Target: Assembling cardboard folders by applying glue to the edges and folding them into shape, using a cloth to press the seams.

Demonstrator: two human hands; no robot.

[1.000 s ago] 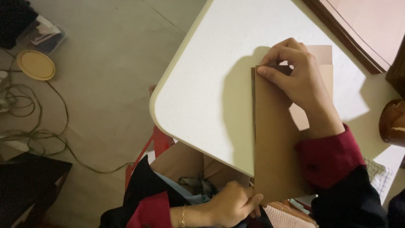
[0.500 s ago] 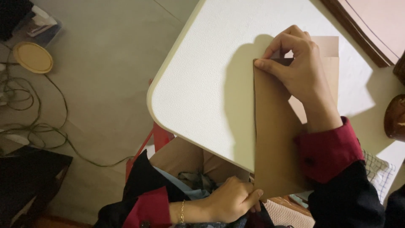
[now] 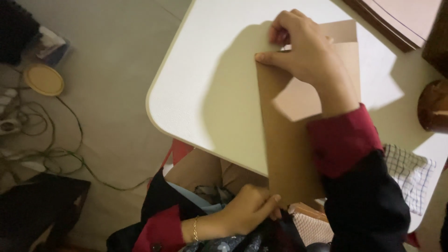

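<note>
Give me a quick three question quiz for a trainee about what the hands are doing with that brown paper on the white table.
1. True or false: the right hand presses the far end of the brown paper on the white table.
2. Where does the left hand touch the paper? A. far end B. near end, past the table edge C. nowhere
3. What lies on the floor beside the cables?

Key
1. True.
2. B.
3. A round yellow lid.
</note>
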